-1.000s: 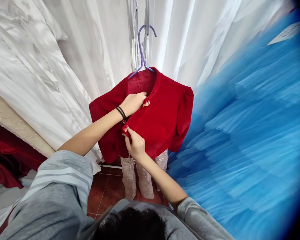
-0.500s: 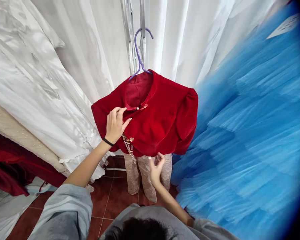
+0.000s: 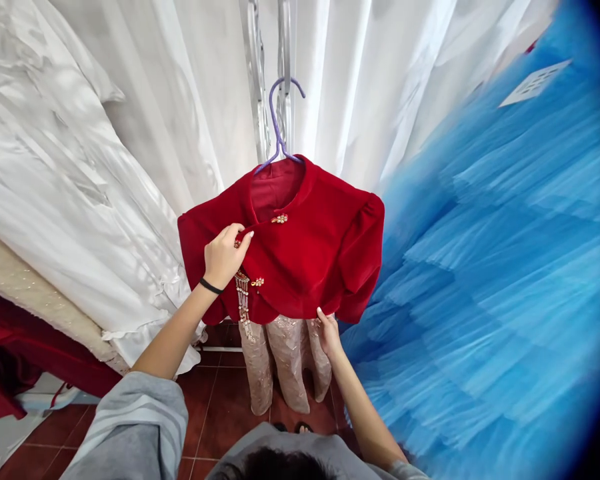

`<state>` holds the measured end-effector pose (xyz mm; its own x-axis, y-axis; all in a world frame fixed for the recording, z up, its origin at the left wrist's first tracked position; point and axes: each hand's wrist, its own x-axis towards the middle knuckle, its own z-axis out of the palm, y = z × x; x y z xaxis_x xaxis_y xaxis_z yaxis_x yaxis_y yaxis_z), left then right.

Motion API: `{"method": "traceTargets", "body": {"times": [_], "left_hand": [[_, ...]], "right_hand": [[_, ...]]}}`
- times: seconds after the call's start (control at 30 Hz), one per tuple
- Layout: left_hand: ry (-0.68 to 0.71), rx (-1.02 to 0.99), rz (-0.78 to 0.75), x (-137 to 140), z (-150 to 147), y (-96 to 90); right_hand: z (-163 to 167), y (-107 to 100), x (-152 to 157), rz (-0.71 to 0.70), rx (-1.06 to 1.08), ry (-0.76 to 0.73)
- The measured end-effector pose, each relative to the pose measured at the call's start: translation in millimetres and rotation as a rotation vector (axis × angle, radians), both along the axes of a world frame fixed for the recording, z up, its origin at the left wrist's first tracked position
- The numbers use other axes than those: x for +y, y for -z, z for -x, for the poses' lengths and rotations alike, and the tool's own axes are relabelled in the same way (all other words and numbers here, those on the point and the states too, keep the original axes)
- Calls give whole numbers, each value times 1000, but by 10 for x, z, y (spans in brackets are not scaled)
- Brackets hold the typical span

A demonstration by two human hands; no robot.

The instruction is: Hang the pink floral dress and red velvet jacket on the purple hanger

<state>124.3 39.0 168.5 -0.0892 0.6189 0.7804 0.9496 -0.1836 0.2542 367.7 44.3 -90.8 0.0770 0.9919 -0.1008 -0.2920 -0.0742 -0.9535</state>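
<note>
A red velvet jacket point(image 3: 310, 253) with short puffed sleeves hangs in front of me on a purple hanger point(image 3: 276, 120). My left hand point(image 3: 223, 255) pinches the edge of its front flap, just below the collar. With thumb on top and fingers underneath, my right hand point(image 3: 329, 331) grips the bottom hem. A jewelled clasp point(image 3: 280, 219) sits at the collar, and a second clasp point(image 3: 258, 282) lies lower on the front. Beaded tassels point(image 3: 243, 300) dangle beneath my left hand. Below the hem shows pale pink, shiny patterned fabric point(image 3: 287, 367).
White garments point(image 3: 80, 167) hang on the left, above dark red cloth point(image 3: 45, 347). A layered blue tulle dress point(image 3: 480, 253) fills the right side, with a white tag point(image 3: 535, 83). Metal chain-like rails point(image 3: 284, 40) hold the hanger before white drapes. Red tiles point(image 3: 225, 393) cover the floor.
My left hand has drawn the flap over at the neck, and the collar clasp now lies across it. My right hand has shifted right and closed on the hem.
</note>
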Motion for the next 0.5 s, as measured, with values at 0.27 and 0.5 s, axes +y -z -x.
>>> {"method": "traceTargets", "body": {"times": [0.27, 0.5], "left_hand": [[-8, -147, -320, -254, 198, 383], [-458, -130, -349, -100, 23, 501]], "right_hand": [[-421, -963, -57, -394, -688, 392], [279, -1941, 358, -963, -1184, 684]]}}
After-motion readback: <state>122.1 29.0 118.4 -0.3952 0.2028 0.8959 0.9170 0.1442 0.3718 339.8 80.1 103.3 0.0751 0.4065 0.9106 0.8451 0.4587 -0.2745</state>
